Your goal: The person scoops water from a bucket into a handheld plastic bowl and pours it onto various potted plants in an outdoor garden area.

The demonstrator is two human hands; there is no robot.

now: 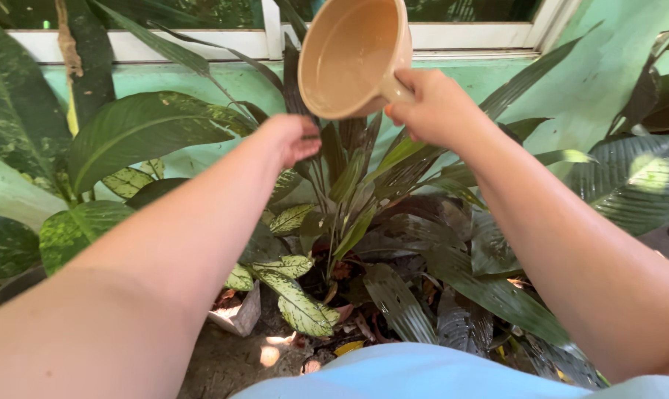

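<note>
Two hands above leafy plants [349,214]: right hand [432,107] fingers gripping tan dipper [349,55], left hand [290,139] fingers curled among leaves.

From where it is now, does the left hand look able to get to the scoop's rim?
Probably yes. The left hand hangs just below and left of the tan scoop, which the right hand holds by its handle. Only open air lies between, with the leaves lower down.

Both forearms are bare, no sleeves, and a light blue garment [416,373] shows below

a home garden bed: leafy potted plants [334,222] below a green house wall [593,81] and window sill [467,35]
</note>
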